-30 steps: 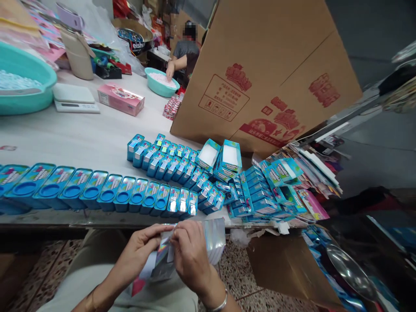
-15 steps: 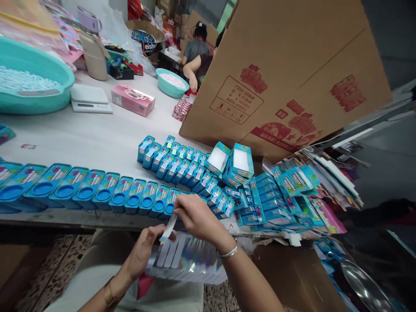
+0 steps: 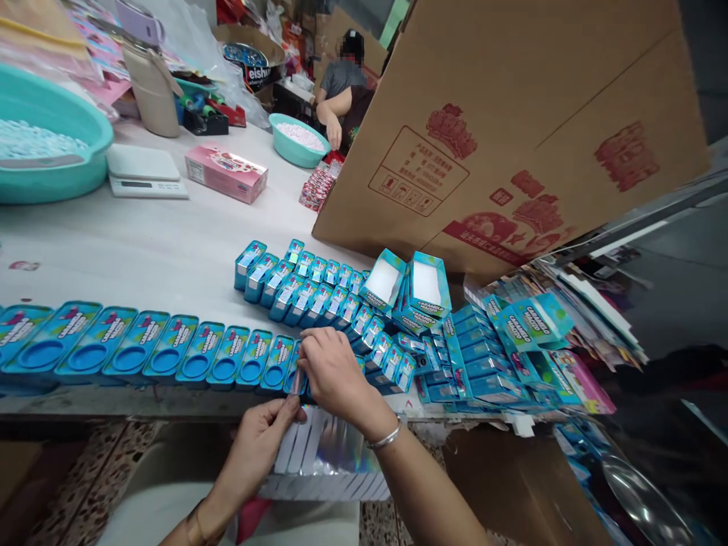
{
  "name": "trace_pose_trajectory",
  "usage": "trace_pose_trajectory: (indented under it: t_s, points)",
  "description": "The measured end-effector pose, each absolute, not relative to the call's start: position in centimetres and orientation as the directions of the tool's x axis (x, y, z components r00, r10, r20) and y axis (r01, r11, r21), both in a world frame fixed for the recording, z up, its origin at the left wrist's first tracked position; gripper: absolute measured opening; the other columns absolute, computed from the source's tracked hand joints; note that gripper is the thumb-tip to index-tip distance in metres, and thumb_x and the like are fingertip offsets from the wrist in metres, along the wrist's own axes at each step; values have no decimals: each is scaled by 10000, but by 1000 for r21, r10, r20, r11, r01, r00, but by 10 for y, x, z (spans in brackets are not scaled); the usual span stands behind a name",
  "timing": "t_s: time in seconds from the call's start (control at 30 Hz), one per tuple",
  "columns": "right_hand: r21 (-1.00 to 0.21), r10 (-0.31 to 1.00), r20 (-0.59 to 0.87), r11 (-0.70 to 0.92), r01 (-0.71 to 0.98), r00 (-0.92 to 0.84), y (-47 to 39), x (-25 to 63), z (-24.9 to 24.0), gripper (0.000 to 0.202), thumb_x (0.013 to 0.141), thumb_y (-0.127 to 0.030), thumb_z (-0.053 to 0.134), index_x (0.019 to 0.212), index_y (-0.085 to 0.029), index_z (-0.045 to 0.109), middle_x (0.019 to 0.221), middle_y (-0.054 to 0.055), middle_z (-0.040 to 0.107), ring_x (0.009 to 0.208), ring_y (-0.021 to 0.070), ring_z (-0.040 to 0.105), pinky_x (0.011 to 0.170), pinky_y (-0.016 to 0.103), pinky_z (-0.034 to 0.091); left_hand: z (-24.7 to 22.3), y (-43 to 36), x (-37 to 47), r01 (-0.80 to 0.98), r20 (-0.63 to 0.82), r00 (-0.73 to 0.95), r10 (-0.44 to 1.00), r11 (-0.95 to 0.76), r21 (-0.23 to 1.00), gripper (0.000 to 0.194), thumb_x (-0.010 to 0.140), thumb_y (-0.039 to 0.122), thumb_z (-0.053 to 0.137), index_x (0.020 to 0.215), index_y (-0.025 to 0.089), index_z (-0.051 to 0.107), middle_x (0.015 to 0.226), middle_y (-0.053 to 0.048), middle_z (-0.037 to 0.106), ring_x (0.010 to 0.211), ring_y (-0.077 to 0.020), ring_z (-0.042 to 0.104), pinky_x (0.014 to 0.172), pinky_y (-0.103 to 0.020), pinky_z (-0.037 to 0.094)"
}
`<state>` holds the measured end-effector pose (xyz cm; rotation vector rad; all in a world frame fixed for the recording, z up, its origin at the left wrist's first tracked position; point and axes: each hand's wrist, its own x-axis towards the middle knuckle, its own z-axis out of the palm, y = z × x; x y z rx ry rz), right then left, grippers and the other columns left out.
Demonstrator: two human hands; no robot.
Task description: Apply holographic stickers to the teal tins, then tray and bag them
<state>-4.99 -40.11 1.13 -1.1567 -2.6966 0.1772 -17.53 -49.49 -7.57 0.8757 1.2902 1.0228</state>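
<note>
A long row of blue tins (image 3: 153,341) lies along the table's front edge, round recesses toward me. My right hand (image 3: 333,375) is closed at the right part of this row, pinching the upper end of a narrow strip (image 3: 296,379). Lower left of it, my left hand (image 3: 265,436) pinches the strip's lower end between thumb and finger. Beneath both hands, a shiny silver sheet stack with white strips (image 3: 330,455) rests over my lap. More blue tins (image 3: 307,296) stand in rows behind, labels up.
A large cardboard box (image 3: 500,136) leans at the right behind open blue cartons (image 3: 429,284). Further back are a scale (image 3: 145,171), a pink box (image 3: 227,173) and teal basins (image 3: 299,140). Another person's arm (image 3: 335,117) reaches near the far basin.
Both hands have moved up toward the front row of tins, carrying the strip off the sheet stack to a tin. The view has shifted slightly.
</note>
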Motion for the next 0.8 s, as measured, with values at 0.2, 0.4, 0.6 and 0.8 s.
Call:
trace_pose_trajectory:
  t_s: [0.2,0.4,0.6,0.8]
  points:
    - [-273,731,114,674,686,-673,-394,-47,0,76,925,-173,610,914,-212,546,1014,34,591,971,200,511,893,348,377,-101,-492,-175,-69,-399,-46,916,396,916,700,728,794,593,635,115,734,431,45,380,457,-114,312,469,-243,228]
    - [-362,782,171,616,699,-600,-387,-52,-11,143,910,-176,611,1039,-210,558,990,28,618,949,198,535,890,344,410,-117,-492,-177,-38,-401,-89,912,400,916,701,722,814,571,592,136,694,421,32,428,448,-135,370,450,-253,264]
    - [-434,775,433,626,648,-459,-427,-35,-5,291,974,-163,496,1260,-182,542,1208,117,623,1146,215,542,973,373,452,-90,-506,-184,8,-277,-40,960,277,961,418,629,546,809,720,160,673,640,9,636,582,-156,544,532,-227,418]
    - [-538,855,304,518,666,-419,-516,8,-2,138,964,-196,552,1081,-209,625,994,68,678,931,212,611,803,337,485,-69,-528,-190,-122,-266,139,954,283,951,479,744,408,757,1158,172,704,976,-71,763,806,-217,690,711,-273,543]
